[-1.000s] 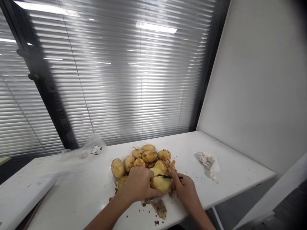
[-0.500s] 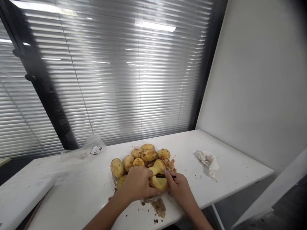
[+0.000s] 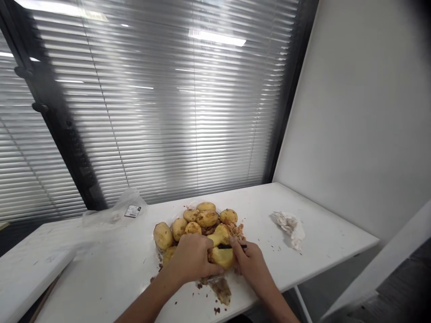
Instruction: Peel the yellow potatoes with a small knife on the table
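Note:
My left hand [image 3: 195, 258] is closed around a potato [image 3: 223, 258] with part of its skin off and pale yellow flesh bared. In my right hand [image 3: 251, 264] is a slim black tool [image 3: 225, 246], lying across the top of that potato; its working end is too small to make out. A peeled yellow potato [image 3: 221, 234] lies just beyond the held one. Several more potatoes [image 3: 206, 218], brownish yellow, are heaped behind and to the left of my hands on clear plastic. Brown peel scraps [image 3: 239, 231] lie at the pile's right side.
A white table [image 3: 117, 264] bears everything. A crumpled white tissue [image 3: 290, 228] lies to the right, a clear plastic bag [image 3: 112, 214] with a label at the back left. Wet peelings [image 3: 220, 290] and crumbs lie near the front edge. Blinds [image 3: 175, 134] stand behind, a white wall [image 3: 357, 125] at right.
The view has shifted slightly, so everything sits a little further left. Both hands keep their hold on the potato and the black tool, with hardly any movement.

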{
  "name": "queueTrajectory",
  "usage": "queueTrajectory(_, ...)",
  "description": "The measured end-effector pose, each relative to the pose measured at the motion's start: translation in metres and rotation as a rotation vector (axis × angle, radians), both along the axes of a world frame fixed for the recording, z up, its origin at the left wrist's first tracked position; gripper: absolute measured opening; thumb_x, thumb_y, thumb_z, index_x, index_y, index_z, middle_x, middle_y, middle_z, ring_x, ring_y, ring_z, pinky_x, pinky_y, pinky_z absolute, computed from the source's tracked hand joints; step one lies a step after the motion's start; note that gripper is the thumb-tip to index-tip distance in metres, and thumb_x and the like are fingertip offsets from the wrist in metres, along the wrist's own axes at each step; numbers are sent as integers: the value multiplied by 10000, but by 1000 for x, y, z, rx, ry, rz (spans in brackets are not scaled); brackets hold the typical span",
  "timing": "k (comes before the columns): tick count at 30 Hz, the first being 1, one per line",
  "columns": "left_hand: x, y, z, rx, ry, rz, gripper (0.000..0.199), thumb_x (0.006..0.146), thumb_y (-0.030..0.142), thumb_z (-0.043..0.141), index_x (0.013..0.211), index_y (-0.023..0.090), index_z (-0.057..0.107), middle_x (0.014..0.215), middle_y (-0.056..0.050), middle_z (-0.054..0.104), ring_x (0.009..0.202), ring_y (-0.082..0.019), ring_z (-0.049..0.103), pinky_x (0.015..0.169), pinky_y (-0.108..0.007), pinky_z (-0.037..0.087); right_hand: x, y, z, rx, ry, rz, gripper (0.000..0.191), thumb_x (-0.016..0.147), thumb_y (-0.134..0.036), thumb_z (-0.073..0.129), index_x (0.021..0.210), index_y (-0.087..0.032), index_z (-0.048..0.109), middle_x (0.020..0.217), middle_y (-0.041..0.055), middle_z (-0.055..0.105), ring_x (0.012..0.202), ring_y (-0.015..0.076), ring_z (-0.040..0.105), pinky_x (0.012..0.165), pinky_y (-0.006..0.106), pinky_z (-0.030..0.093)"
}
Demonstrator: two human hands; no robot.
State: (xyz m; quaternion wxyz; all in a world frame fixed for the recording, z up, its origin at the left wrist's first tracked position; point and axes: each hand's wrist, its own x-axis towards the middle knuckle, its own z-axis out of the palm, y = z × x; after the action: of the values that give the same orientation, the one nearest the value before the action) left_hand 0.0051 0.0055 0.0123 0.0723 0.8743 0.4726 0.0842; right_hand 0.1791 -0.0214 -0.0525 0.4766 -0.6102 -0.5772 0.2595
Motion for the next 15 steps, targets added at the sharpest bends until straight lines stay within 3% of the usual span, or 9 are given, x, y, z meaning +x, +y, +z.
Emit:
queueTrajectory(7,0,-1,1,-2,8,-7,367,646,557,675,614,203,582,663,-8,647,641,-186,573,538,-297,204,3,3,-3,-12,-68,-55,560,900,-594,387,491,-219,458,428,18,523,446,166,481,463,262,322)
queueTrajectory(11,0,-1,1,-7,7,-5,356,647,549,673,629,203,591,675,-14,652,644,-189,574,540,-297,215,5,2,-6,-38,-13,16,565,909,-602,363,502,-220,453,404,-1,478,422,158,456,455,258,314)
queueTrajectory(15,0,-1,1,-15,1,-6,379,630,567,688,623,204,582,665,-4,644,624,-179,560,540,-293,241,7,0,-8,-6,-68,-102,555,905,-592,368,502,-220,451,435,14,506,455,166,476,486,267,319)
